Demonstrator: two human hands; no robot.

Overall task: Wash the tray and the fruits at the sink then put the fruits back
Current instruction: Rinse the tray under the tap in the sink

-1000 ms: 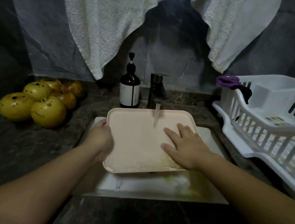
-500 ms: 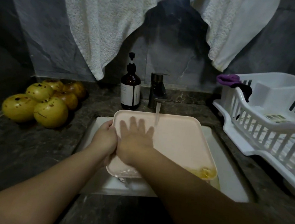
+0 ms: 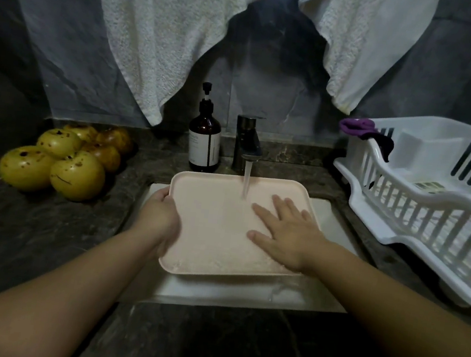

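Observation:
A pale pink tray (image 3: 211, 228) is held over the white sink (image 3: 244, 295), under water running from the dark tap (image 3: 248, 143). My left hand (image 3: 160, 219) grips the tray's left edge. My right hand (image 3: 286, 234) lies flat on the tray's right half with its fingers spread. Several yellow, spotted fruits (image 3: 63, 156) sit in a pile on the dark counter, left of the sink.
A brown pump bottle (image 3: 204, 136) stands behind the sink, left of the tap. A white dish rack (image 3: 431, 200) with a purple cloth (image 3: 357, 126) on its rim fills the right counter. White towels (image 3: 162, 38) hang above.
My right hand slid from the tray's left side, beside my left hand, back to its right half. The tray tilted back to level under the stream.

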